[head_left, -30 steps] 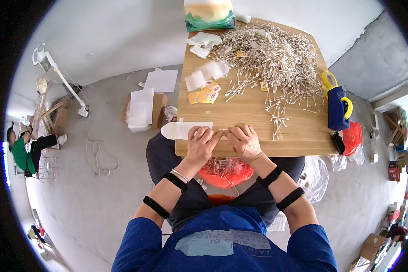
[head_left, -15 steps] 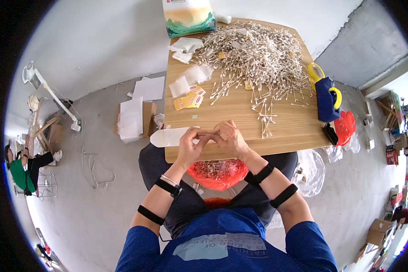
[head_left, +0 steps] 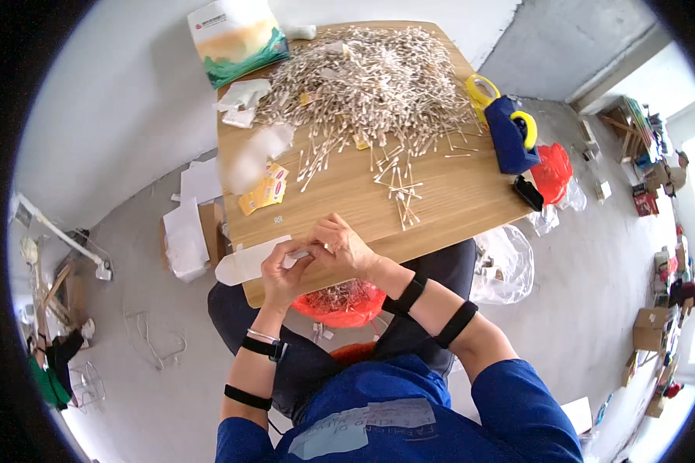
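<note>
My left hand and my right hand meet at the near edge of a wooden table. Together they hold a long clear plastic sleeve that sticks out to the left past the table's corner. The fingers of both hands pinch its open end, and what is inside it I cannot tell. A big heap of cotton swabs covers the far half of the table, with several loose swabs scattered closer to my hands.
A blue tape dispenser with yellow rolls stands at the table's right edge. A printed box sits at the far left corner, clear bags and a yellow packet on the left. A red bag of swabs lies on my lap.
The view has tilted and shifted, so the table now sits higher and turned. My hands stay together on the plastic sleeve at the table's near edge.
</note>
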The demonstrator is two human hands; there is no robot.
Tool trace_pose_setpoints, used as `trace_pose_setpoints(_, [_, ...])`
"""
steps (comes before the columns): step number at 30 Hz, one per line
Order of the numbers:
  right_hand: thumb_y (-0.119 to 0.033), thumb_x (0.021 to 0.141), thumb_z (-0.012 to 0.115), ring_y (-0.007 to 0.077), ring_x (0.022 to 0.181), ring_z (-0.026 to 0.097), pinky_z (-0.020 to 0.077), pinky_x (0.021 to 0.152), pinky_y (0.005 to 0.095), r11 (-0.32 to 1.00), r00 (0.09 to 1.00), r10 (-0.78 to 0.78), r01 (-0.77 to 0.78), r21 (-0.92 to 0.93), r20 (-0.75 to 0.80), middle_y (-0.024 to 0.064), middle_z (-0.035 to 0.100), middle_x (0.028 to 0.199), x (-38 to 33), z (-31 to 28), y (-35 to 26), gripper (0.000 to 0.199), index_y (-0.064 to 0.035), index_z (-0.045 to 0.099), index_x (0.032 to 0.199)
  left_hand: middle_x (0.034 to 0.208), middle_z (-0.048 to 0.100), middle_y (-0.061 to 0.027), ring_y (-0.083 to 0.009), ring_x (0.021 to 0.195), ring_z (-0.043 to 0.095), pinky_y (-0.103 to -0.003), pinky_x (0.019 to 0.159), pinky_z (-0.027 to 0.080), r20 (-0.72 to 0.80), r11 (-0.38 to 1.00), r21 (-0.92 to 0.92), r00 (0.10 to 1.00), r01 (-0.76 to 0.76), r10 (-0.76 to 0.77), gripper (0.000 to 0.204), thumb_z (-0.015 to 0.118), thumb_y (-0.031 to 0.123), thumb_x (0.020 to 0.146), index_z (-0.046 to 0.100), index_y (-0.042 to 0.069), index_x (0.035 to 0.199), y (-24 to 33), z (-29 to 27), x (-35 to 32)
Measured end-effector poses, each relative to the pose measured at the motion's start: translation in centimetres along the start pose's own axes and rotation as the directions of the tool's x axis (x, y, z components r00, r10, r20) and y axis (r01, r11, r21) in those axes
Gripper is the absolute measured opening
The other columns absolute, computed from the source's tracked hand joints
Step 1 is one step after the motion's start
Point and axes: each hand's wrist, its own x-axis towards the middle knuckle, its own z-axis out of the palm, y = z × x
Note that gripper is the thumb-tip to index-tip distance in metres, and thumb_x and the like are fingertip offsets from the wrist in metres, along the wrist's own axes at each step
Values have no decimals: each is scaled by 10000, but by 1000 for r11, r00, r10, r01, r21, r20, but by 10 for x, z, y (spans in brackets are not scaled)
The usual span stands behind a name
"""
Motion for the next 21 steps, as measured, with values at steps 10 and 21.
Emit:
trace_pose_setpoints(10, [-85, 750, 690, 321, 873, 523, 443, 807, 416, 999, 998, -33, 33, -14, -49, 99, 543, 834, -5, 4, 5, 136, -78, 601, 852, 1016, 654, -80, -130, 887, 620, -243, 790, 507, 81, 983, -140, 991, 118, -108, 266, 671, -54, 837, 614, -18, 1095, 2, -5, -1])
trace_pose_setpoints(21, [-120, 761, 701, 301, 868, 529, 441, 803, 394, 1000, 999, -22, 23, 7, -26, 87, 557, 829, -6, 4, 4, 120, -86, 610, 831, 1071, 660, -106, -170, 958, 626, -314, 883, 497, 101, 943, -312, 991, 114, -86, 166, 655, 84, 913, 631, -30, 1031, 0, -7, -3])
